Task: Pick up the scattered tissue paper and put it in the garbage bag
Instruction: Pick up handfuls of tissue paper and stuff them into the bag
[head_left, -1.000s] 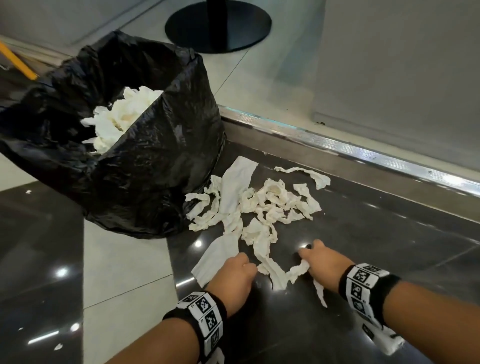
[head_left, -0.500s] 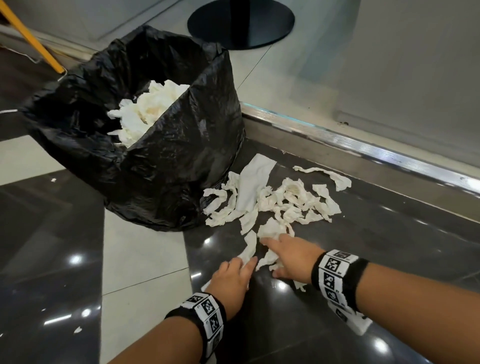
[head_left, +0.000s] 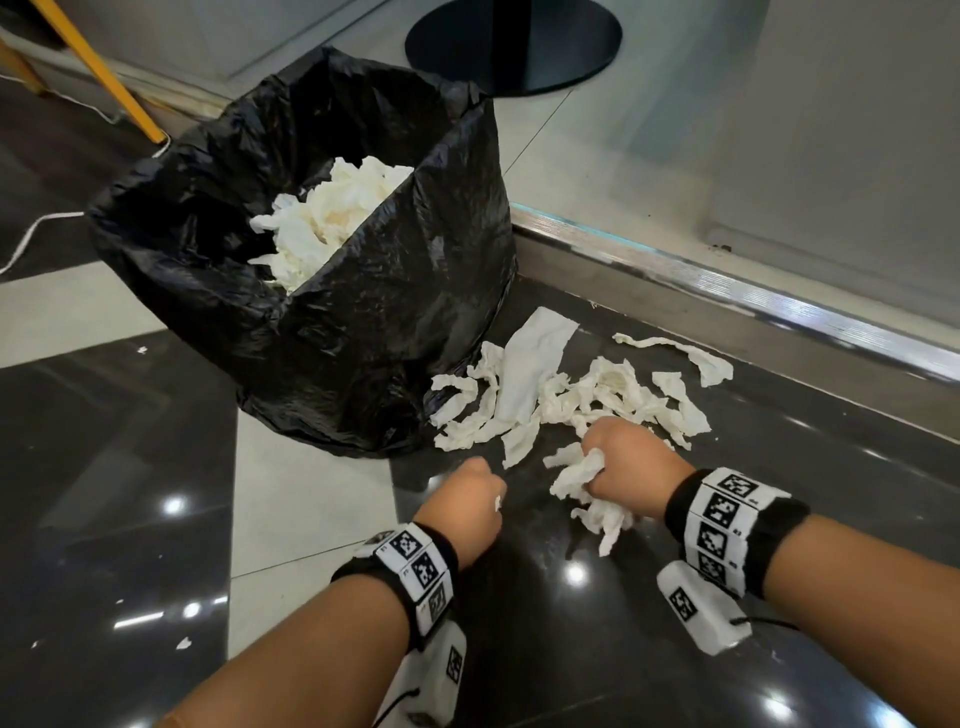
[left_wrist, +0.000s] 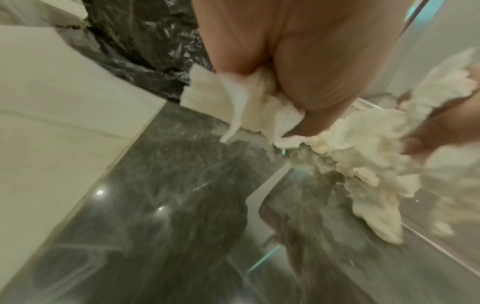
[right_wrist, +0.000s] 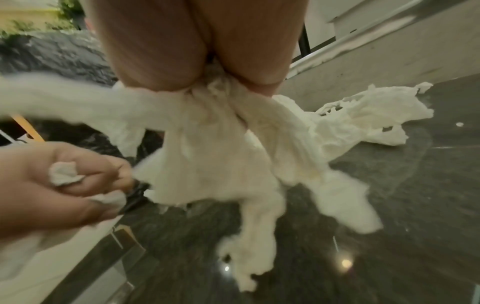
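Both my hands, left (head_left: 470, 493) and right (head_left: 626, 462), clutch tissue (head_left: 582, 478) in curled fingers; loose tails may fall before the bag (head_left: 395, 291).

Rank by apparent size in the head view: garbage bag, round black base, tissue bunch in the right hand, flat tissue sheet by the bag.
1. garbage bag
2. round black base, cut off by the frame's top
3 and 4. flat tissue sheet and tissue bunch look similar; the bunch is nearer, so unranked.
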